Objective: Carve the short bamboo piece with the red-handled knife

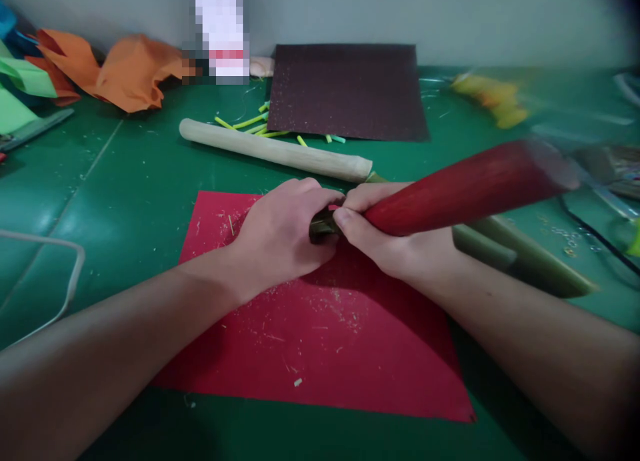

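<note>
Over the red sheet, my left hand is closed around a short, dark green piece that looks like bamboo. My right hand grips a tool with a thick red wooden handle, which slants up to the right. Its working end is hidden between my hands, close to the green piece. My right thumb and fingers almost touch my left fingertips. Fine pale shavings lie scattered over the sheet under both hands.
A pale wooden rod lies beyond my hands, before a dark sheet and short yellow-green sticks. Green bamboo lengths lie under my right forearm. Crumpled orange paper is back left; a bent pale wire is left.
</note>
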The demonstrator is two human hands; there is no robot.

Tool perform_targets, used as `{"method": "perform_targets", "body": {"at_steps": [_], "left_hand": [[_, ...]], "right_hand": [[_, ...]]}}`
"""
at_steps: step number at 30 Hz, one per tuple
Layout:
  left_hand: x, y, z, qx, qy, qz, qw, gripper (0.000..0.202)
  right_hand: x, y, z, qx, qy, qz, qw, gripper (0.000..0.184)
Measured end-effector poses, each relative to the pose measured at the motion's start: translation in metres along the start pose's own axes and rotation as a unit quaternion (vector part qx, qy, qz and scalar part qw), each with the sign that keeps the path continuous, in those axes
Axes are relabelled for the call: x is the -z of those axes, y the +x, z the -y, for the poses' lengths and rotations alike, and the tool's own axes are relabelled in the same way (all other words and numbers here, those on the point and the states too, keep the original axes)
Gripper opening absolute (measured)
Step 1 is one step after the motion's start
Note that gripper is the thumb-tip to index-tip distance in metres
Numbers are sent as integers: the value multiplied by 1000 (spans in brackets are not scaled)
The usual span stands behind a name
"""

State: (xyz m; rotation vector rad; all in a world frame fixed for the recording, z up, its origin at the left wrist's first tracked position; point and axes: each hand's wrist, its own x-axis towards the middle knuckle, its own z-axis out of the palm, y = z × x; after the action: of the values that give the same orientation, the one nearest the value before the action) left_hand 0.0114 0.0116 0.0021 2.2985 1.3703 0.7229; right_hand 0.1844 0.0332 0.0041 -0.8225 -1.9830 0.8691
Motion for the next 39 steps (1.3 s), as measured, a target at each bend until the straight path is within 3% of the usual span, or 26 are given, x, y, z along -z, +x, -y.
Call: {"method": "perform_targets", "body": {"at_steps": [7,15,20,28,32,36,39], "left_hand": [[-4,-2,10,-30,3,-20,999,13],[-1,0,8,-9,-21,1,1000,6],[3,3,5,11,-17,18,1000,9],[1,1,6,0,-6,-6,1000,4],[0,1,7,-6,-14,-7,1000,6],[2,3,7,-9,-7,19,1000,4],[2,3,8,-14,4,29,999,7]], "right_hand": [[-2,4,-5,-32,-4,-100,994,30],[2,5,1,-37,3,-5,999,26],[0,4,1,-3,10,45,999,24],[-6,5,-3,-31,39,-126,991,21],[-2,8,-2,-55,51,-85,994,25],[3,7,-1,-11,22,19,1000,24],[2,4,-1,0,10,52,999,23]]}}
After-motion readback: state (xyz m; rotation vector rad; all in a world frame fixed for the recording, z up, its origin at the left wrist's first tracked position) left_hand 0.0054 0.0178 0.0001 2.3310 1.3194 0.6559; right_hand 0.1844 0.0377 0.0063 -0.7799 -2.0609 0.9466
